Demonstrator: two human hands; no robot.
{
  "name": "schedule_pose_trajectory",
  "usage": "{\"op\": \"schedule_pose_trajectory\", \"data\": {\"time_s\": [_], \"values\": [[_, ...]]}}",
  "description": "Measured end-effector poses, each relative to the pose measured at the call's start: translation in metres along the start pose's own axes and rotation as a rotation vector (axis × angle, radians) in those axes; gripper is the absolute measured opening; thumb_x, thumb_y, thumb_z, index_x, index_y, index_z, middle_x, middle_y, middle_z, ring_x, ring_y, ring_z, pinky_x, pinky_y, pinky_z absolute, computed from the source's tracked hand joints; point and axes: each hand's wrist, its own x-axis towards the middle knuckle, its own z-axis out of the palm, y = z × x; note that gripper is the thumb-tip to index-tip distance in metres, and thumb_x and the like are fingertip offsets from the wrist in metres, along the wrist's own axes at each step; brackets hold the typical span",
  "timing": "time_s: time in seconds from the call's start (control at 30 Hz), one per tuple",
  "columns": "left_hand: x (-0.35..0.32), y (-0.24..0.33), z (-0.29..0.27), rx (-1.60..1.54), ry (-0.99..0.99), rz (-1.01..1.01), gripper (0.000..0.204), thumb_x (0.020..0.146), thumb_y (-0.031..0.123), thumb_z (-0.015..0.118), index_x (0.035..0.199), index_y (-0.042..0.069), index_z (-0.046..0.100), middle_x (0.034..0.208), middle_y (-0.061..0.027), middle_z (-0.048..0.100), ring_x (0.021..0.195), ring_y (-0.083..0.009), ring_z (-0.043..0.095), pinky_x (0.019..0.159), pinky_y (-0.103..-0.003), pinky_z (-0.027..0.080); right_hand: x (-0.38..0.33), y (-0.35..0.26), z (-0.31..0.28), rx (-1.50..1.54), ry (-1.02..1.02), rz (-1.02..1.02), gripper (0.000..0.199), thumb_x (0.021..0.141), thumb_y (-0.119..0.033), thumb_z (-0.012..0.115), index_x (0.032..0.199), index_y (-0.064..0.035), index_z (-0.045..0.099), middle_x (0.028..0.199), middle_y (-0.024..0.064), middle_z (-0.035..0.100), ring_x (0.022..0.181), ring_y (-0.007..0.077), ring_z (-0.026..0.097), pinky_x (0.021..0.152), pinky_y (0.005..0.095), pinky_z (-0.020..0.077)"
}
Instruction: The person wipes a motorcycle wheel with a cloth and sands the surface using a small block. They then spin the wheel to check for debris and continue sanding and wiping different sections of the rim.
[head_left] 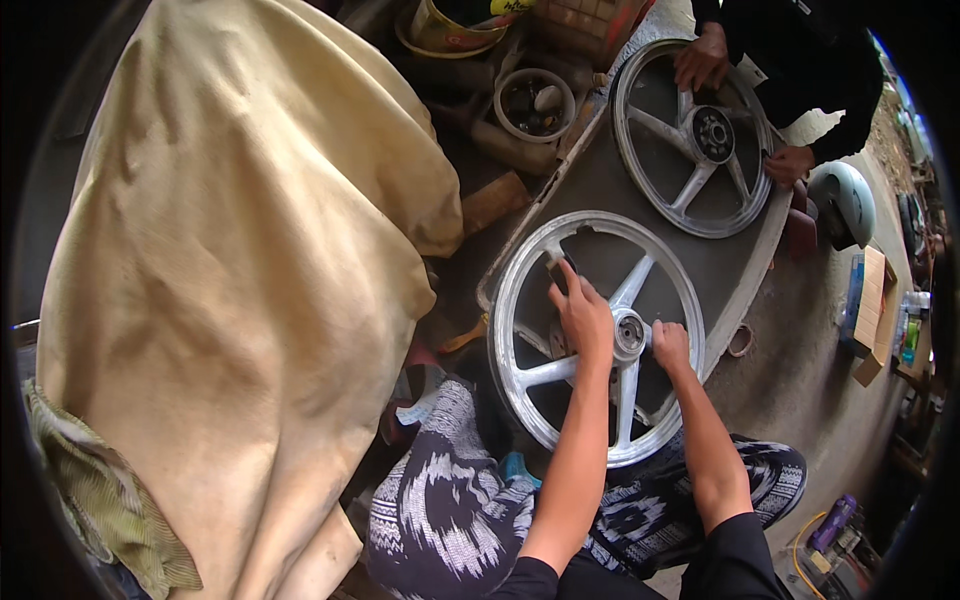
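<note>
We see a silver alloy motorcycle wheel (597,338) lying flat on a grey slab (745,270), right in front of the person's knees in black-and-white patterned trousers (450,500). Left hand (582,318) rests on the wheel just left of the hub (629,335), fingers stretched forward and close together, pressing a small dark piece (557,272) that sits over the gap between spokes; we can't tell what the piece is. Right hand (669,343) is touching the right side of the hub, fingers curled into a loose fist; whether it grips anything we cannot tell.

Second silver wheel (693,137) lies flat further up on the same slab, apart from the first. Another person in a dark sleeve (800,60) has one hand (700,62) on its upper rim and the other hand (788,164) on its right rim.

Big cream cloth (240,280) covers something bulky on the left, filling most of that side. Round tin with small parts (535,104) near the top, between cloth and second wheel. Pale blue helmet (842,204) on the ground right of the slab, a cardboard box (872,310) just below it. A small ring (741,341) lies by the slab's lower edge.
</note>
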Motion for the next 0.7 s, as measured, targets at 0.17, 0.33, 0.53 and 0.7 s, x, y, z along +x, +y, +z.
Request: {"op": "schedule_pose_trajectory", "data": {"time_s": [0.17,0.33,0.53,0.7], "values": [[0.0,-0.023,0.005,-0.048,0.035,0.088,0.049,0.104,0.034,0.04,0.147,0.011,0.044,0.133,-0.0308,0.046,0.112,-0.0457,0.057,0.095,-0.049,0.047,0.0,0.0,-0.001,0.019,0.037,-0.006,0.049,0.091,-0.031,0.043,0.071,0.0057,0.069,0.077,0.0297,0.064,0.074,0.0484,0.063,0.077,0.0557,0.0491],[-0.013,0.008,-0.003,0.145,0.006,-0.014,0.055,0.101,0.037,0.047,0.149,0.012,0.04,0.129,-0.0311,0.047,0.11,-0.0467,0.058,0.093,-0.05,0.048,-0.003,0.005,0.003,0.002,0.05,-0.02,0.05,0.091,-0.032,0.043,0.071,0.0062,0.069,0.076,0.0298,0.064,0.074,0.0482,0.063,0.076,0.0553,0.0498],[-0.005,0.008,-0.006,0.247,0.024,0.046,0.063,0.099,0.04,0.049,0.154,0.015,0.03,0.128,-0.0335,0.047,0.114,-0.0498,0.055,0.094,-0.052,0.048,-0.005,-0.006,-0.002,0.041,0.048,0.009,0.05,0.091,-0.032,0.043,0.071,0.0056,0.069,0.076,0.0299,0.064,0.073,0.0488,0.063,0.076,0.0552,0.0502],[-0.024,0.005,-0.014,0.227,-0.172,-0.071,0.058,0.102,0.034,0.043,0.154,0.012,0.03,0.13,-0.0326,0.048,0.12,-0.0471,0.051,0.098,-0.051,0.044,-0.007,-0.005,-0.005,0.023,0.055,0.044,0.049,0.091,-0.032,0.043,0.072,0.0056,0.07,0.076,0.0297,0.064,0.073,0.049,0.063,0.077,0.0554,0.0499]]}}
